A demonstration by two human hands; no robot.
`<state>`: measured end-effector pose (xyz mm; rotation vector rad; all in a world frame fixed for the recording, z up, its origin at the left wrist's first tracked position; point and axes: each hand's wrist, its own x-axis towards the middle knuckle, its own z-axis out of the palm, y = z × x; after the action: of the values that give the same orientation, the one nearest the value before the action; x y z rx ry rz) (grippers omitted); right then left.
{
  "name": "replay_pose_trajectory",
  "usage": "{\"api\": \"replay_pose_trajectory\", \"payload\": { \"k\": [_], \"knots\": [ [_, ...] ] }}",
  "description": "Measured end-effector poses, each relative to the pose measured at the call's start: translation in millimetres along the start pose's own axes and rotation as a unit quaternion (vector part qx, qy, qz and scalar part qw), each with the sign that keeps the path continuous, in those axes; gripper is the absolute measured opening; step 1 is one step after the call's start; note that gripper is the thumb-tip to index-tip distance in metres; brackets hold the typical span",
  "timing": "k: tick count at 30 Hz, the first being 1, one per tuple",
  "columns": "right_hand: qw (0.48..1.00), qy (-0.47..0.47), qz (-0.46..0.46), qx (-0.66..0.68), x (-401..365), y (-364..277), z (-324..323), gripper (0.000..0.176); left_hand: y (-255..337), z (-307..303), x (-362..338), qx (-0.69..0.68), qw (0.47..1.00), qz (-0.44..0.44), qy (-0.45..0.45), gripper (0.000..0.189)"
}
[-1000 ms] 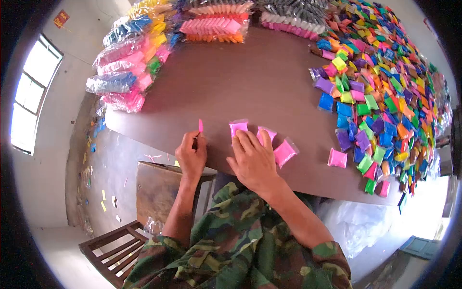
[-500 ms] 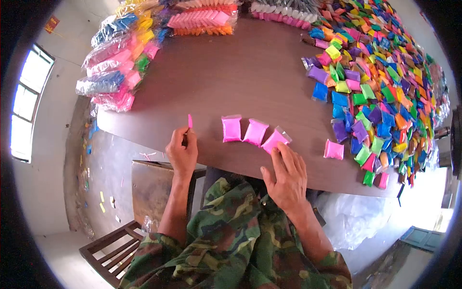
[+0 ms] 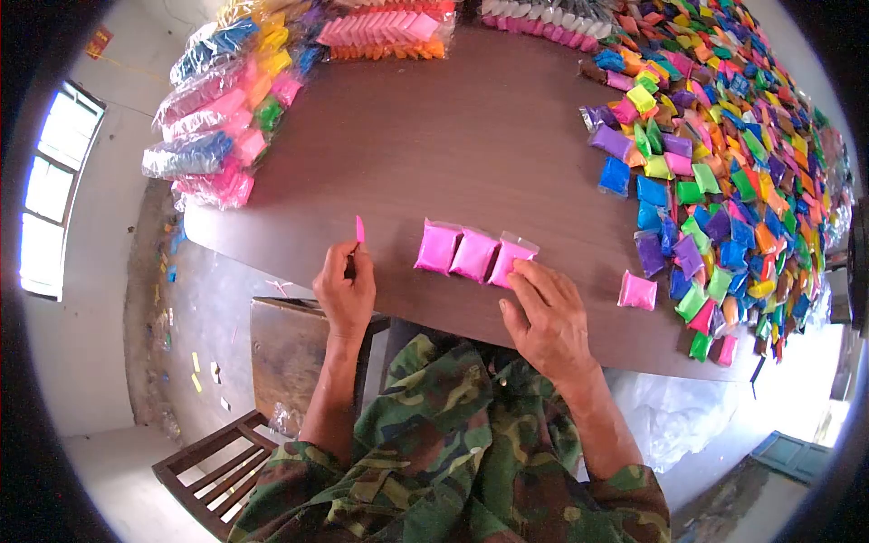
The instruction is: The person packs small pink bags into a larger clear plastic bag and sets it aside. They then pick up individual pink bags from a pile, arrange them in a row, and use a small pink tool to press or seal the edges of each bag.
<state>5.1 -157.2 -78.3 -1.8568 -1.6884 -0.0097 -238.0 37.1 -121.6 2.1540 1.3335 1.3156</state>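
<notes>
Three pink powder packets lie side by side near the table's front edge: the left packet point(image 3: 437, 246), the middle packet point(image 3: 475, 254) and the right packet point(image 3: 509, 261). My right hand point(image 3: 550, 319) rests its fingertips against the right packet, pushing it up to the others. My left hand point(image 3: 346, 290) sits at the table edge and pinches a small pink strip point(image 3: 359, 230) upright between its fingers. A lone pink packet point(image 3: 637, 290) lies apart to the right.
A big heap of small coloured packets point(image 3: 724, 154) covers the right of the brown table point(image 3: 453, 136). Bundled packs in clear bags point(image 3: 222, 118) line the left and far edges. A wooden chair point(image 3: 213, 471) stands below left.
My right hand slid from the left packets to the right one and pushed it in, so the three packets now touch in a row. The left hand barely moved.
</notes>
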Motion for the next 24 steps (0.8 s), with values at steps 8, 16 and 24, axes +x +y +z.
{"api": "replay_pose_trajectory", "payload": {
  "k": [8, 16, 24],
  "knots": [
    [0.998, -0.031, -0.006, -0.063, 4, -8, -2, 0.053, 6, 1, -2, -0.002, 1.000, -0.016, 0.006, 0.010],
    [0.997, -0.040, -0.009, -0.065, 1, -9, 2, 0.060, 1, 2, -3, 0.009, 1.000, -0.005, 0.005, 0.008],
    [1.000, 0.014, -0.010, -0.026, -2, -2, 13, 0.054, 2, 0, -1, 0.011, 1.000, 0.000, -0.011, 0.008]
  ]
}}
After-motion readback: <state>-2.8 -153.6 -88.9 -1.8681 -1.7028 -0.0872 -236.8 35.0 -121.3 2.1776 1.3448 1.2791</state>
